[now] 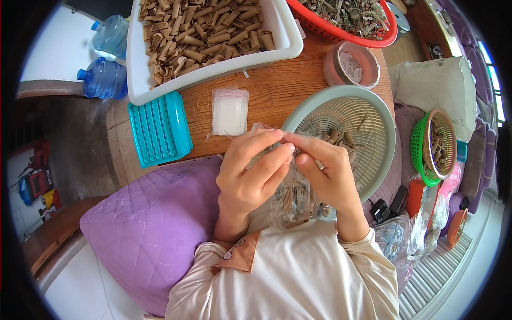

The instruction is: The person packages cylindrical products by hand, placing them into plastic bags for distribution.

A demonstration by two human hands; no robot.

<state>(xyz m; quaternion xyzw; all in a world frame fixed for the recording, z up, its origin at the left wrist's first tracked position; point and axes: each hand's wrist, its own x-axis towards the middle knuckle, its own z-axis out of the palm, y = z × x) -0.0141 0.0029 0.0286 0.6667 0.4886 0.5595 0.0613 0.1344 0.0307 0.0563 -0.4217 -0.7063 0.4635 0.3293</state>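
Note:
My left hand [249, 173] and my right hand [326, 172] are raised close together in front of my chest, both pinching the top edge of a small clear plastic bag [294, 196]. The bag hangs between them and holds several brown rolled bark pieces. Just beyond the hands sits a pale green slotted basket [368, 109] with a few brown pieces in it. A stack of empty clear bags [230, 111] lies on the wooden table [277, 88] to the left of the basket.
A large white tray [282, 45] full of bark pieces stands at the back, a red basket [346, 34] of dried herbs beside it. A teal plastic mould [159, 128] lies left, a tape roll [352, 65] right. A purple cushion [149, 224] covers my lap; a green basket [434, 144] sits far right.

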